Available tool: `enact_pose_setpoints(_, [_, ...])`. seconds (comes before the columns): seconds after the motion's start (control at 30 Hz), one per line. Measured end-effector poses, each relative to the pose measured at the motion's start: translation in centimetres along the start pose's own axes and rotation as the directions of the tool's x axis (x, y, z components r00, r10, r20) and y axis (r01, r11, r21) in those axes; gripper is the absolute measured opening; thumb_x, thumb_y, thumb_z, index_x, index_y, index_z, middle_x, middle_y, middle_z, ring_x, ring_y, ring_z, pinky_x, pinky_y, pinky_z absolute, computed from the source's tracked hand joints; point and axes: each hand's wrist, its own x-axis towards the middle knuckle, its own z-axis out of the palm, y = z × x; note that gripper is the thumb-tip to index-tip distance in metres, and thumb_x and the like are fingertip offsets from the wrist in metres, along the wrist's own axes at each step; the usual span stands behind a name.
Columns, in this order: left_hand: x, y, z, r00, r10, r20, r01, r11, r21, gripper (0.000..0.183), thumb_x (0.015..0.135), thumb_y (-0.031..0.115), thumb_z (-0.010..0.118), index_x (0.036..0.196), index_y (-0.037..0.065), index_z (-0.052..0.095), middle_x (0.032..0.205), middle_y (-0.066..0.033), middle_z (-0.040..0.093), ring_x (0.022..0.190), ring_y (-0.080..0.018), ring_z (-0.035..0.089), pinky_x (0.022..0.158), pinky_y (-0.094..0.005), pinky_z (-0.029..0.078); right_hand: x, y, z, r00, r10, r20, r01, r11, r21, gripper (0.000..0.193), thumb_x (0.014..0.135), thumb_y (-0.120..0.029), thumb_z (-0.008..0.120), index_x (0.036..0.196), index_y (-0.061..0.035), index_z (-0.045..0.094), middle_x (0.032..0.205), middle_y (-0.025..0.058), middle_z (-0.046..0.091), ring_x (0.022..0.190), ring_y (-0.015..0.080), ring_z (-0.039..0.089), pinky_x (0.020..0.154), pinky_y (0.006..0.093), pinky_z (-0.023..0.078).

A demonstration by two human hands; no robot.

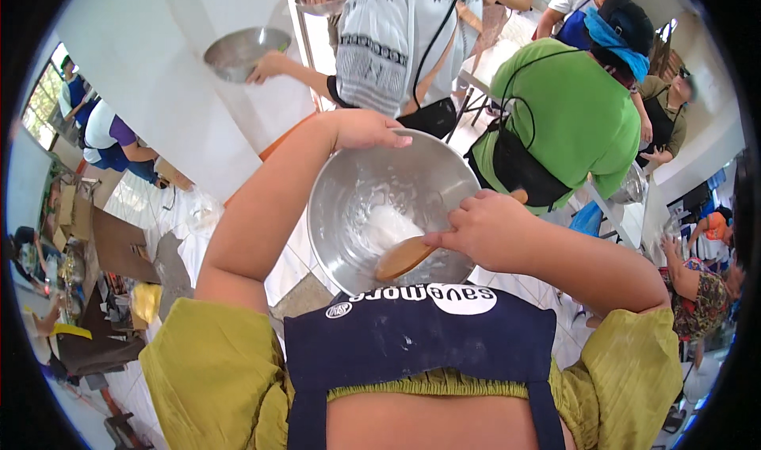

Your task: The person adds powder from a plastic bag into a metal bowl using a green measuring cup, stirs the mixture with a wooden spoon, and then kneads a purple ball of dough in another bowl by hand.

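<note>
A steel mixing bowl is held close against the front of my dark apron, its open side facing up. My left hand grips the far rim, with the thumb lying over the edge. Inside the bowl sits a white, wet-looking mixture, smeared partly up the wall. My right hand is closed round the handle of a wooden spoon. The spoon's broad end is tilted down into the bowl beside the white mixture, and its handle tip sticks out past my knuckles.
Ahead, a person in a white patterned top holds another steel bowl. A person in a green shirt stands close at the right, by a table. Cardboard boxes are piled at the left. More people stand around the room.
</note>
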Motion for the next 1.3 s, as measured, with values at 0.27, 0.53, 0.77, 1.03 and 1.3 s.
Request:
enact_pose_setpoints(0.27, [-1.3, 2.2, 0.0, 0.998, -0.045, 0.042, 0.047, 0.997, -0.060, 0.064, 0.086, 0.056, 0.056, 0.128, 0.007, 0.056, 0.120, -0.0138, 0.062, 0.109, -0.0248, 0.058, 0.096, -0.0341, 0.041, 3.5, 0.1, -1.1, 0.980, 0.196, -0.038, -0.197, 0.980, -0.026, 0.034, 0.091, -0.020, 0.048, 0.123, -0.0148, 0.058, 0.088, 0.0077, 0.063, 0.079, 0.0239, 0.065, 0.070, 0.0353, 0.051])
enact_pose_setpoints(0.53, [-1.2, 2.4, 0.6, 0.995, -0.101, 0.021, 0.103, 0.987, -0.125, 0.059, 0.085, 0.045, 0.058, 0.129, 0.006, 0.054, 0.118, -0.0158, 0.062, 0.106, -0.0281, 0.060, 0.093, -0.0356, 0.043, 1.8, 2.9, -2.0, 0.962, 0.269, 0.054, -0.270, 0.963, 0.016, 0.046, 0.086, -0.015, 0.050, 0.131, -0.0230, 0.050, 0.091, 0.0081, 0.061, 0.087, 0.0269, 0.064, 0.075, 0.0363, 0.050])
enact_pose_setpoints(0.77, [0.9, 3.0, 2.3, 0.984, -0.147, -0.104, 0.154, 0.986, 0.069, 0.053, 0.085, 0.035, 0.062, 0.130, 0.008, 0.055, 0.108, -0.0052, 0.065, 0.098, -0.0153, 0.060, 0.088, -0.0317, 0.046, -0.8, 3.8, 0.7, 0.989, 0.033, 0.143, -0.036, 0.999, 0.018, 0.043, 0.087, -0.013, 0.049, 0.130, -0.0189, 0.051, 0.086, 0.0083, 0.061, 0.080, 0.0251, 0.064, 0.071, 0.0369, 0.052])
enact_pose_setpoints(1.03, [3.4, 6.1, 2.1, 0.969, -0.226, -0.103, 0.237, 0.965, 0.109, 0.042, 0.087, 0.019, 0.056, 0.128, 0.011, 0.056, 0.108, -0.0087, 0.065, 0.097, -0.0182, 0.061, 0.089, -0.0332, 0.045, -2.5, 8.4, 2.7, 0.974, 0.155, 0.163, -0.168, 0.983, 0.072, 0.052, 0.085, -0.007, 0.047, 0.134, -0.0253, 0.047, 0.092, 0.0104, 0.059, 0.084, 0.0277, 0.064, 0.076, 0.0397, 0.052])
enact_pose_setpoints(1.3, [5.3, 2.1, 0.9, 0.938, -0.335, -0.089, 0.297, 0.910, -0.289, 0.042, 0.084, 0.010, 0.057, 0.126, 0.008, 0.057, 0.111, -0.0101, 0.063, 0.099, -0.0196, 0.060, 0.088, -0.0344, 0.047, 0.2, 13.7, 2.8, 0.973, 0.181, 0.142, -0.194, 0.977, 0.088, 0.049, 0.086, -0.008, 0.047, 0.132, -0.0255, 0.049, 0.093, 0.0087, 0.061, 0.087, 0.0259, 0.065, 0.077, 0.0386, 0.053])
